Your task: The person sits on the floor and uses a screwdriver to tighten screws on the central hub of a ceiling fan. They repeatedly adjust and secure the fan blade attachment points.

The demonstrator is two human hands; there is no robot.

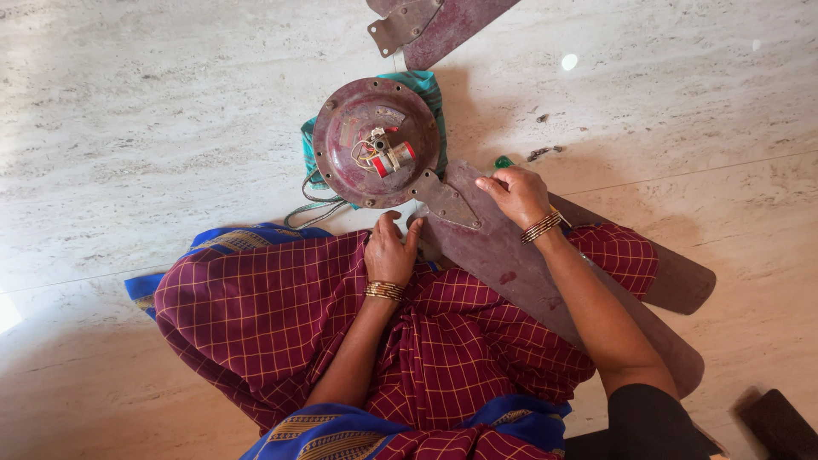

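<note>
While I sit on the floor (128, 128), my hands work at a fan motor (375, 142).
My left hand (390, 252) is loose under the blade bracket (447, 203); my right hand (517, 194) grasps the blade (511, 264) edge.

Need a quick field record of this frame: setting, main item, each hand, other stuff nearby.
setting: person seated on pale stone floor, checked maroon cloth over lap
main item: ceiling fan motor, round, maroon, wires and red part at centre, lying on green cloth
left hand: resting by the motor's near rim, bangles on wrist
right hand: on attached fan blade, apparently holding a green-handled tool
nearby: loose blade at top; small parts on floor
</note>
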